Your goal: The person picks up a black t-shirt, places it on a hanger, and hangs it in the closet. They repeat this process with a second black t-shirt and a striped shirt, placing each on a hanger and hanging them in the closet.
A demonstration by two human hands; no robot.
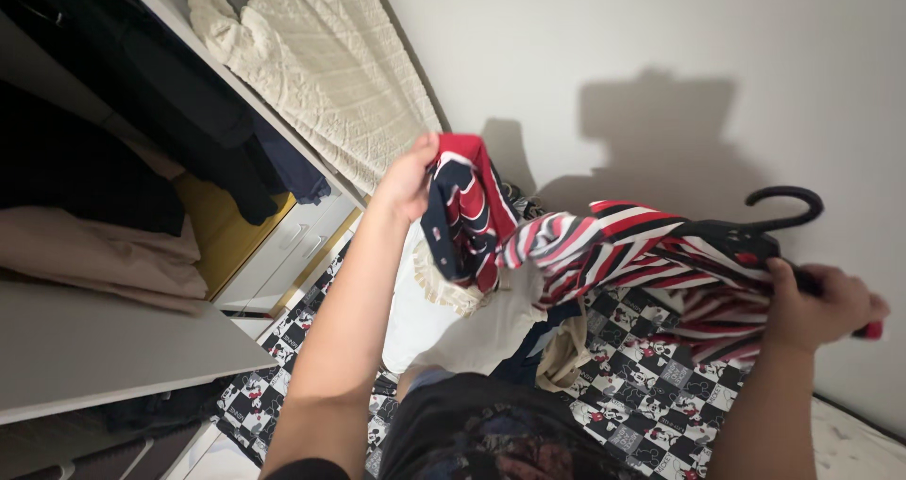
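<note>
- One striped garment (604,244) in red, white and navy hangs stretched in the air between the person's two hands, over a pile of clothes.
- Its left end, a navy and red part, is bunched and gripped by the left hand (408,180), raised near the wall with fingers closed on the cloth.
- Its right end is draped on a dark hanger (783,218) with a curved hook that stands up against the wall.
- The right hand (819,303) is closed around the hanger and the cloth gathered there; a small red bit shows just past its fingers.
- Below the garment lie white clothes (444,324) and a beige piece, on a black-and-white checked sheet (651,386) with cartoon figures.
- To the left stands an open wardrobe (123,343) with a pale shelf, dark clothes hanging and folded beige cloth.
- A cream knitted blanket (321,60) lies along the top of the wardrobe by the wall.
- White drawers (283,253) sit under the hanging clothes.
- The pale wall (661,36) carries the shadows of the hanger and garment.
</note>
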